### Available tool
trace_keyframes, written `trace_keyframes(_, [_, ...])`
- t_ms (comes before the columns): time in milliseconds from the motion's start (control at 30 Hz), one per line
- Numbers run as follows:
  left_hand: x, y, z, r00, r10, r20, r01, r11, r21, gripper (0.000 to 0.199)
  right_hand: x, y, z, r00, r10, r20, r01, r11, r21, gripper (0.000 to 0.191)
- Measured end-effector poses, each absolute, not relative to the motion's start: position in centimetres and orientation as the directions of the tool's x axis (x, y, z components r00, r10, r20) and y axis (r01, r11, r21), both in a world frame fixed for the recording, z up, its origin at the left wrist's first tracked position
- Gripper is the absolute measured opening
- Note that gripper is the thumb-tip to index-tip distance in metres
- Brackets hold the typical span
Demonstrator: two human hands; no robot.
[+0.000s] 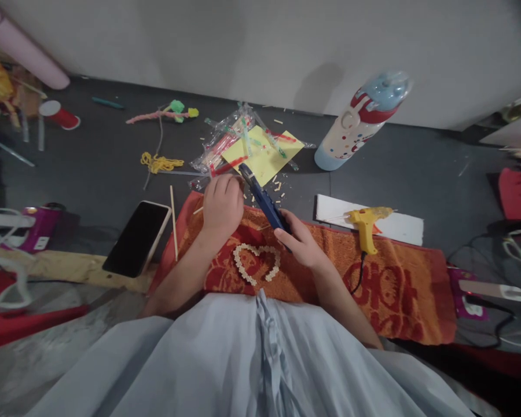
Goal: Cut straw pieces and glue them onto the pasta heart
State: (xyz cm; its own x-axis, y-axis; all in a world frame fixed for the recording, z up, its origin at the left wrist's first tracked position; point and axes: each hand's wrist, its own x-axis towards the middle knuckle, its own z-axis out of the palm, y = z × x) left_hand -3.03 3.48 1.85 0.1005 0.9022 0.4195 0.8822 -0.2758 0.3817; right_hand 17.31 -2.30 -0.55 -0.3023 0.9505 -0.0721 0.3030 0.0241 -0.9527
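Observation:
My right hand (301,238) is closed around a long dark blue hand tool (264,200) with a metallic tip, which points up and left; its exact kind is unclear. Close to that tip, my left hand (223,205) is closed, and the pale end of a thin wooden stick (198,211) juts out on its left side. Its fingertips are mostly hidden. Between my forearms, a heart outline made of small wooden pieces (238,266) lies on the orange-red towel (399,289), with a gap near its bottom point. Cut wooden bits (278,186) are scattered beyond the tool.
Yellow paper (260,165) and plastic wrappers (217,147) lie ahead. A bottle (351,127) stands at right, near a yellow glue gun (367,226) on a white strip (403,229). At left are a phone (136,238), a stick (173,223), yellow yarn (160,162) and a pipe-cleaner flower (156,116).

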Motion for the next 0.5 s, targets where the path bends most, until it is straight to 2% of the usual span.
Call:
trace_keyframes(133, [-3.9, 3.8, 1.5, 0.117, 0.941, 0.317, 0.847, -0.261, 0.462, 0.019, 17.7, -2.4, -0.4, -0.349, 0.933, -0.091, 0.285, 0.013, -0.959, 0.063])
trace_keyframes(333, [-4.7, 4.0, 2.8, 0.226, 0.921, 0.316, 0.645, -0.385, 0.66, 0.022, 18.5, -2.3, -0.1, -0.385, 0.917, -0.104, 0.265, 0.002, -0.964, 0.068])
trace_keyframes(500, [-4.6, 4.1, 3.3, 0.244, 0.956, 0.162, 0.424, -0.256, 0.869, 0.024, 18.9, -2.2, -0.4, -0.382, 0.919, -0.095, 0.273, 0.014, -0.962, 0.069])
